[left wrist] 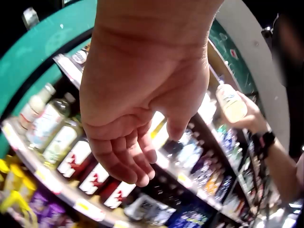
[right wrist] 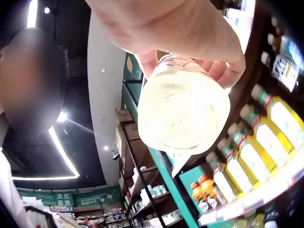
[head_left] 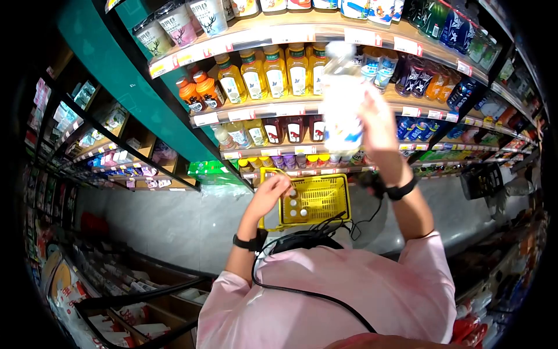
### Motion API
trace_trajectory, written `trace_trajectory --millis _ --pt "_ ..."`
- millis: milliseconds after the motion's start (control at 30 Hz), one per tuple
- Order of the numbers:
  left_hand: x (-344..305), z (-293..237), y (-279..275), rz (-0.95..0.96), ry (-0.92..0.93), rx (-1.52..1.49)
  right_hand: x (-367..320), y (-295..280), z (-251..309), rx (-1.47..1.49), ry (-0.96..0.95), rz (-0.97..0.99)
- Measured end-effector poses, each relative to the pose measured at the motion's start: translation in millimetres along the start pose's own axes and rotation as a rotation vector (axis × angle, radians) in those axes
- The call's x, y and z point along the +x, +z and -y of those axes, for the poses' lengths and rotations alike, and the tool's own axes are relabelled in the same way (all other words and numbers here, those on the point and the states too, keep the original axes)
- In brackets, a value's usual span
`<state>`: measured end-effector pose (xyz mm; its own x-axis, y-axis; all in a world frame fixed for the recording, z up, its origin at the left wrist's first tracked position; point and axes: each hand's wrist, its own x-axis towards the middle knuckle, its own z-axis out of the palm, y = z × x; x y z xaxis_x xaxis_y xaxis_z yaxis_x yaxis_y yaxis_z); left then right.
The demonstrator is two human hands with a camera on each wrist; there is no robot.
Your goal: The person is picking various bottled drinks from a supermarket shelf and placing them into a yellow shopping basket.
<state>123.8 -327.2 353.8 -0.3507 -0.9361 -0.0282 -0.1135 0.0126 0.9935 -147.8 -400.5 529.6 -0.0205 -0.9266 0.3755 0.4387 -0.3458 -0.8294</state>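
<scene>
My right hand [head_left: 379, 125] grips a clear plastic bottle [head_left: 342, 104] by its side, raised in front of the shelves. The bottle has a white label, and a pale, cloudy liquid shows through its base in the right wrist view. From the left wrist view, the same bottle [left wrist: 231, 103] appears at the right, leaning. Nothing is in my left hand [head_left: 268, 195], which hangs with loosely curled fingers over the left side of a yellow shopping basket [head_left: 322, 195]. Several white-capped items [head_left: 293, 213] stand in the basket's left part.
Shelves in front carry yellow-liquid bottles [head_left: 276, 72], orange bottles [head_left: 208, 90] and cups [head_left: 177, 26]. Price tags run along the shelf edge [head_left: 290, 111]. Black cables [head_left: 354, 230] hang near the basket. Behind the left arm is another display rack [head_left: 151, 291]. Grey tiled floor [head_left: 168, 224] lies to the left.
</scene>
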Motion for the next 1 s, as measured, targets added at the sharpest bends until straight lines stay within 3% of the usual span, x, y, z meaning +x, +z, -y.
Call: trace_trajectory --millis 33,67,200,333,400,533,600,733,800,833,867,967,1000 --pt "-12.6 30.6 -8.1 -0.077 -0.083 0.050 14.4 -4.5 33.4 -0.041 -0.020 0.060" --pt "-27.8 64.9 -17.3 -0.152 -0.162 0.102 38.6 -17.8 47.0 -0.095 -0.087 -0.049" --pt "-109.4 201.0 -55.2 -0.346 -0.525 -0.151 124.3 -82.6 123.7 -0.241 -0.049 -0.131" --pt "-180.1 253.0 -51.7 -0.528 -0.842 -0.320 184.8 -113.1 160.3 -0.168 -0.093 -0.138" --pt "-206.1 278.2 -49.7 -0.554 -0.862 -0.393 216.2 -132.4 163.7 -0.235 -0.142 -0.149" --pt "-230.9 279.9 -33.0 -0.560 -0.931 -0.419 255.0 -143.4 153.3 -0.330 -0.226 -0.207" --pt "-239.2 288.1 -28.2 -0.562 -0.954 -0.474 270.9 -142.6 150.0 -0.240 -0.209 -0.226" --pt "-252.9 307.6 -27.9 -0.475 -1.104 -0.525 282.0 -153.9 138.5 -0.395 -0.304 -0.127" --pt "-260.5 303.4 -26.6 -0.472 -0.955 -0.498 273.3 -162.0 132.5 -0.550 -0.368 0.210" --pt "-259.2 303.3 -26.8 -0.495 -1.006 -0.542 266.9 -152.7 126.4 -0.612 -0.479 0.092" --pt "-259.4 303.4 -25.4 -0.496 -1.010 -0.546 256.7 -148.0 130.2 -0.613 -0.474 0.095" --pt "-263.2 299.9 -13.5 -0.561 -1.094 -0.536 251.7 -146.9 139.8 -0.540 -0.226 0.154" --pt "-264.9 293.8 -9.9 -0.493 -1.017 -0.402 247.5 -139.3 139.9 -0.483 -0.215 0.107"
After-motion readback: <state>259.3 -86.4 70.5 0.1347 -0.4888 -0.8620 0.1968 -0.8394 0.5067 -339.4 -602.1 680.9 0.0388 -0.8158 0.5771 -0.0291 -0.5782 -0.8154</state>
